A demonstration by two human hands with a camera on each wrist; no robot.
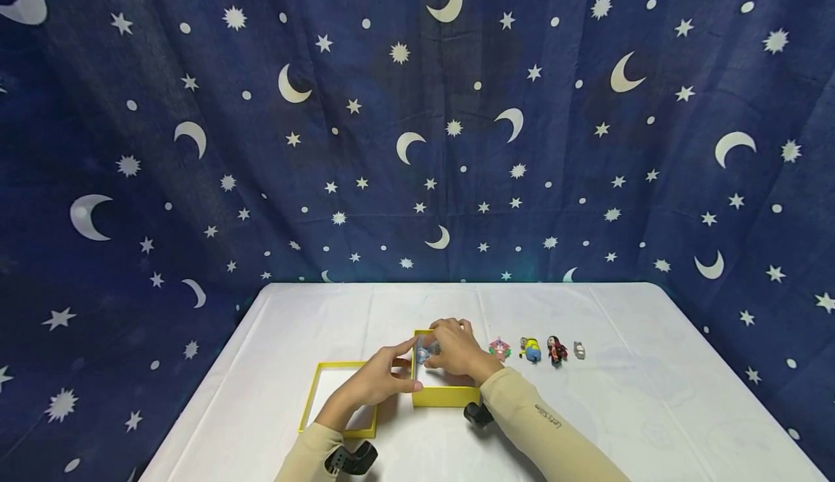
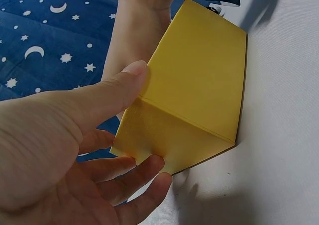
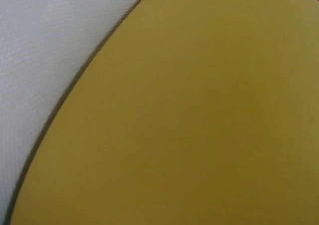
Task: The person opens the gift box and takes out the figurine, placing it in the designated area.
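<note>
A yellow box (image 1: 446, 396) with a white inside stands open at the top on the table. My left hand (image 1: 381, 375) rests along its left side, thumb at the near corner of the rim. In the left wrist view the fingers (image 2: 142, 177) lie loosely against the side wall. My right hand (image 1: 457, 350) reaches over the rim into the box, fingers curled at a small blue-grey figurine (image 1: 422, 352) by the far left corner. Part of that figurine is hidden by the fingers. The box's yellow wall (image 3: 189, 110) fills most of the right wrist view.
An upturned yellow lid (image 1: 320, 399) with a white inside lies left of the box, partly under my left forearm. Right of the box stretches a row: a pink star-shaped figurine (image 1: 499, 348), a yellow-and-blue Minion (image 1: 531, 350), a dark-haired red-and-black figurine (image 1: 557, 350) and a small grey figurine (image 1: 579, 350).
</note>
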